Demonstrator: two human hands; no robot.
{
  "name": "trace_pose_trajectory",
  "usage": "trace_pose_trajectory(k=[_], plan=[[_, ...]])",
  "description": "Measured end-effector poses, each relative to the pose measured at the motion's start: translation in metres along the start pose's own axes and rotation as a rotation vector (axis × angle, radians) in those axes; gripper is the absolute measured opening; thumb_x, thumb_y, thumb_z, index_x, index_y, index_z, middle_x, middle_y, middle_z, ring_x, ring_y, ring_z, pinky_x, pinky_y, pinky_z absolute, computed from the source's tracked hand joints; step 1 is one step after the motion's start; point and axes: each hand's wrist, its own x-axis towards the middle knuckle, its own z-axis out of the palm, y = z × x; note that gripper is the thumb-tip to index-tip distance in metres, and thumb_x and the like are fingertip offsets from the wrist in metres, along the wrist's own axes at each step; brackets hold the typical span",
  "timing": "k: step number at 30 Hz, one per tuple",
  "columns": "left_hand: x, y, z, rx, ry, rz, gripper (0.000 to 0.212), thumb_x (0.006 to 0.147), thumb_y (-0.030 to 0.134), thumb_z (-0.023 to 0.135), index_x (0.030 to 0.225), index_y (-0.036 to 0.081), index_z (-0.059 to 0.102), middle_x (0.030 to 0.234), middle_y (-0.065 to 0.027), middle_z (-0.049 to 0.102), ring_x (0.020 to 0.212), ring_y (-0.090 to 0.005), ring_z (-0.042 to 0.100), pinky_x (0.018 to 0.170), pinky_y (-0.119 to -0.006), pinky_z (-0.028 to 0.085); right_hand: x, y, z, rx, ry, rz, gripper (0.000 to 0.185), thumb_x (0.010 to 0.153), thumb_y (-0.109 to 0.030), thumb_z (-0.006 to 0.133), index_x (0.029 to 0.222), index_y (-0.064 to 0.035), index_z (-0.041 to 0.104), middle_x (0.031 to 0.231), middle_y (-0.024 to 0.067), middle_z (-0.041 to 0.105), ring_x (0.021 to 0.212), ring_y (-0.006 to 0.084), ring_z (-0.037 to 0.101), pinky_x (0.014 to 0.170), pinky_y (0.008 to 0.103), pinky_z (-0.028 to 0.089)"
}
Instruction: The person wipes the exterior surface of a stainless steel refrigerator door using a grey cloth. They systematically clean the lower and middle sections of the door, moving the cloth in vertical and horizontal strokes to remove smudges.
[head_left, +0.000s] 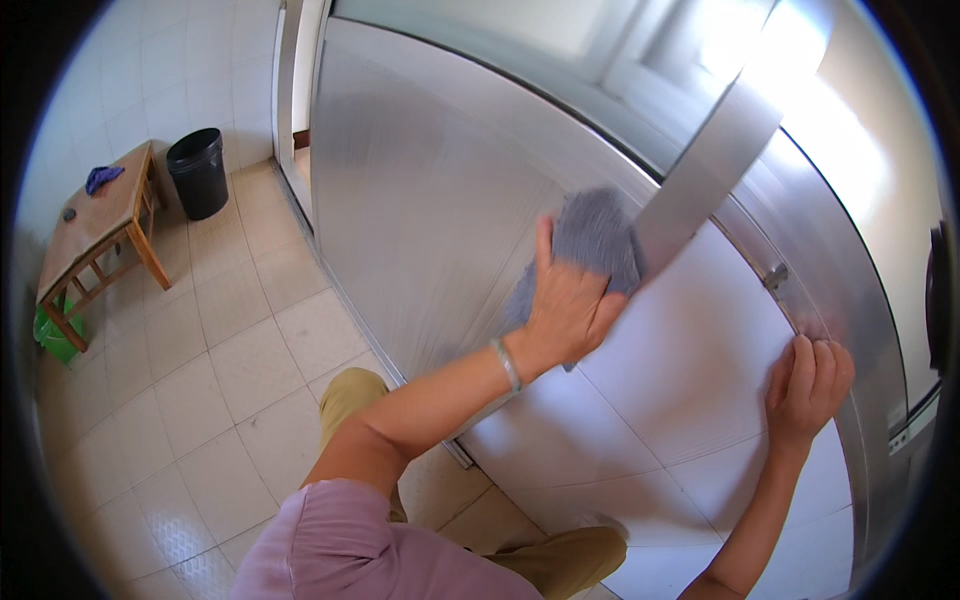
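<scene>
My left hand (574, 311) presses a grey cloth (596, 229) against the lower metal panel of a sliding door (427, 172), near its upright edge frame (697, 165). Part of the cloth hangs below and to the left of the fingers. On the right, my right hand (814, 379) has its fingers curled at the edge of the metal door frame (862, 277), below a small metal latch (777, 276). Its fingertips are partly hidden, and no object shows in it. Glass fills the door above the metal panel.
A wooden table (105, 206) with a purple cloth (103, 178) and a small dark object stands at the far left. Beside it is a black bucket (199, 174); a green bin (58, 334) sits under its near end. White tiles (630, 420) cover the wall before me.
</scene>
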Motion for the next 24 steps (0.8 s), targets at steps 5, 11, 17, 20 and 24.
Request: trace_pose_trajectory(k=[5, 11, 17, 20, 24], plan=[[0.051, -0.037, -0.029, 0.12, 0.244, 0.059, 0.044, 0.09, 0.033, 0.045, 0.116, -0.002, 0.053, 0.127, -0.024, 0.047, 0.122, -0.045, 0.037, 0.107, -0.066, 0.005, -0.004, 0.0, 0.005, -0.019, -0.046, -0.004, 0.02, 0.083, -0.002, 0.064, 0.103, 0.0, 0.061, 0.097, 0.0137, 0.058, 0.094, 0.0332, 0.055, 0.082, 0.044, 0.046], [0.007, -0.115, -0.031, 0.129, 0.303, -0.22, 0.06, 0.097, 0.038, 0.028, 0.132, -0.009, 0.038, 0.14, -0.0268, 0.033, 0.134, -0.0434, 0.024, 0.111, -0.05, 0.011, -0.02, 0.006, 0.001, -0.135, -0.113, -0.042, 0.017, 0.087, -0.004, 0.062, 0.102, 0.0019, 0.06, 0.096, 0.0144, 0.058, 0.095, 0.0322, 0.055, 0.081, 0.0426, 0.049], [-0.108, -0.207, -0.007, 0.116, 0.383, -0.675, 0.05, 0.099, 0.032, 0.029, 0.126, -0.008, 0.041, 0.137, -0.0267, 0.035, 0.129, -0.0415, 0.027, 0.111, -0.046, 0.014, -0.037, 0.021, -0.005, -0.238, -0.188, -0.072, 0.021, 0.093, -0.013, 0.057, 0.11, -0.0007, 0.059, 0.105, 0.0135, 0.06, 0.102, 0.0303, 0.056, 0.087, 0.0397, 0.052], [-0.177, -0.233, 0.009, 0.101, 0.478, -0.888, 0.043, 0.099, 0.027, 0.028, 0.119, -0.008, 0.045, 0.129, -0.0262, 0.042, 0.123, -0.0411, 0.033, 0.108, -0.049, 0.017, -0.042, 0.025, -0.006, -0.3, -0.207, -0.076, 0.021, 0.095, -0.016, 0.056, 0.11, -0.0018, 0.059, 0.107, 0.0148, 0.061, 0.101, 0.0296, 0.057, 0.088, 0.0424, 0.053], [-0.28, -0.274, 0.048, -0.043, 0.715, -1.175, 0.042, 0.099, 0.028, 0.029, 0.112, -0.007, 0.048, 0.123, -0.0236, 0.047, 0.116, -0.0363, 0.04, 0.106, -0.045, 0.023, -0.041, 0.028, -0.008, -0.363, -0.218, -0.118, 0.023, 0.095, -0.017, 0.055, 0.112, -0.0025, 0.058, 0.106, 0.0157, 0.061, 0.099, 0.0288, 0.058, 0.085, 0.0464, 0.053]])
